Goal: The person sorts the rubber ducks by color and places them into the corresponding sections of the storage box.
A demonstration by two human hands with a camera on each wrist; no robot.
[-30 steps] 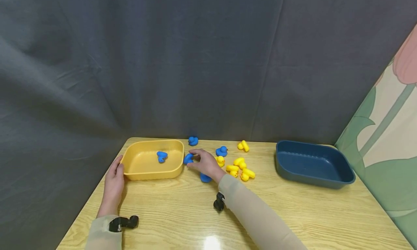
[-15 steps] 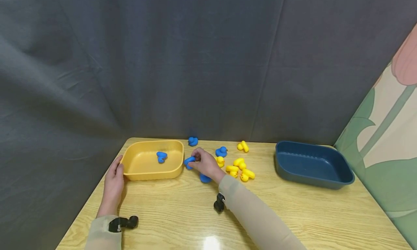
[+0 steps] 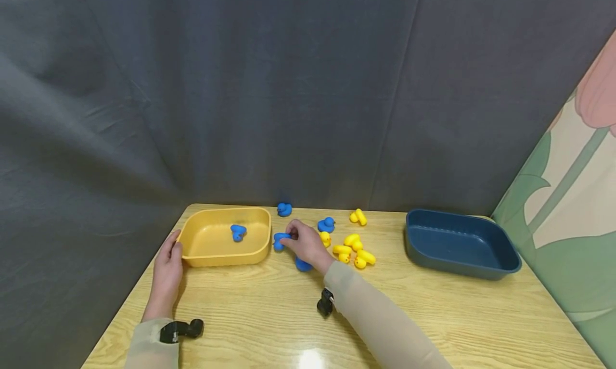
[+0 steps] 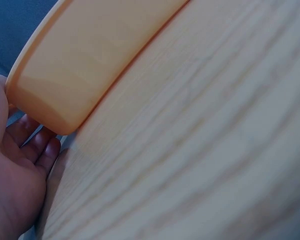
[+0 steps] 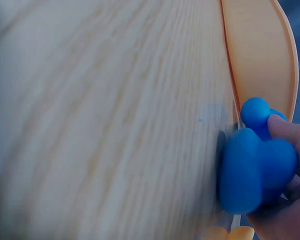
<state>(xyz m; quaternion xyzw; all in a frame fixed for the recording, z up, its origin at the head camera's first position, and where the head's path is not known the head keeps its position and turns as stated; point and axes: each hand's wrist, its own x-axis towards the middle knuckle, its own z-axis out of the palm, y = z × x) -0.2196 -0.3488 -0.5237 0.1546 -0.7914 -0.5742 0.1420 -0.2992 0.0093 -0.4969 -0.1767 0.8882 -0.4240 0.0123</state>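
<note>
At the left end of a yellow tray (image 3: 226, 258), my left hand (image 3: 168, 267) holds the near corner. Its thumb is at the rim and its fingers bend around the outside in the left wrist view. My right hand (image 3: 308, 245) pinches a blue rubber duck (image 3: 279, 243) between thumb and fingers, just right of the tray. Another blue rubber duck (image 5: 242, 170) lies below that hand, nearer the right wrist camera, partly hidden by the hand in the head view. Inside the tray lies one blue duck (image 3: 238, 232).
Two blue ducks, one at the table's back edge (image 3: 284, 209) and one (image 3: 326, 224) farther right, stand beyond my right hand. Several yellow ducks (image 3: 353, 241) lie right of it. A dark blue tray (image 3: 462, 267) stands at the right, before a grey curtain (image 3: 308, 91).
My right thumb and fingers have come together on the blue duck beside the tray, and that duck has turned a little. My left hand stays at the yellow tray.
</note>
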